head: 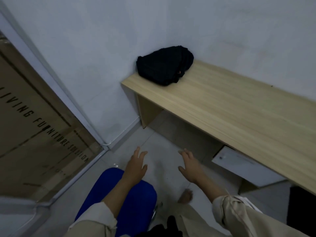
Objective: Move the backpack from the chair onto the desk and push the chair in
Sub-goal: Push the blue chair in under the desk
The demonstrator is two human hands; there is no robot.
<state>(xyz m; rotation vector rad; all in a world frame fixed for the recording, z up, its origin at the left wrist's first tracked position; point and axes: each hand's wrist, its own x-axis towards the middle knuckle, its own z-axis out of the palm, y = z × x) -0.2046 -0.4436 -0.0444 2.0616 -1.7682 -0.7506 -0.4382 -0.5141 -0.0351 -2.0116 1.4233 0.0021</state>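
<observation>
A black backpack (165, 65) lies on the far left end of the light wooden desk (230, 106), against the wall corner. The blue seat of the chair (126, 199) sits on the floor at the bottom left, away from the desk and with nothing on it. My left hand (137, 164) hovers over the seat's far edge, fingers apart and holding nothing. My right hand (189, 165) is stretched out above the floor to the right of the seat, also open. Both hands are well short of the backpack.
A glass partition (42, 134) with lettering and a white frame stands at the left. A white box (239, 165) lies under the desk. A dark object (301, 211) stands at the right edge. My bare foot (185, 196) rests on the pale tiled floor.
</observation>
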